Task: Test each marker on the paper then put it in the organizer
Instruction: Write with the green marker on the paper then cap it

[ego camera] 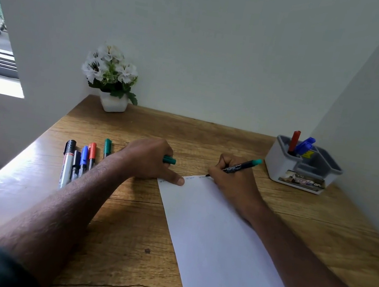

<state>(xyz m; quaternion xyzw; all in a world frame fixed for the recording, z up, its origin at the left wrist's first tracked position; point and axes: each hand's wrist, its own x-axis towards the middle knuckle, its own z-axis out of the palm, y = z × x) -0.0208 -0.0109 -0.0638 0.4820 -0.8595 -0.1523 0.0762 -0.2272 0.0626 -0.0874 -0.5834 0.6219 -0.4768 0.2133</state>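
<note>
The green marker [241, 167] is in your right hand [232, 181], gripped like a pen, its tip touching the far edge of the paper [218, 241], beside a few faint test scribbles already there. Your left hand [149, 159] is closed around the green cap [169, 160], with one finger stretched out and pressing down the paper's far left corner.

Keep that finger planted so the sheet does not slide while you draw. Make a short, firm stroke just past the last scribble, on clear white paper, so you can judge the ink plainly. Watch the tip: it sits very near the paper's edge, and a slip would mark the bench [127, 220]. Once the line shows, bring the cap to the tip and press it home before you move on.

The organizer [303, 165] stands beyond the paper's far right corner, near your right hand, with a red marker [294, 141] and blue markers [305, 146] standing in its back compartment. To the left of the paper, past your left forearm, five untested markers [82, 159] lie in a row. A flower pot [114, 83] sits well beyond the paper, against the wall.
</note>
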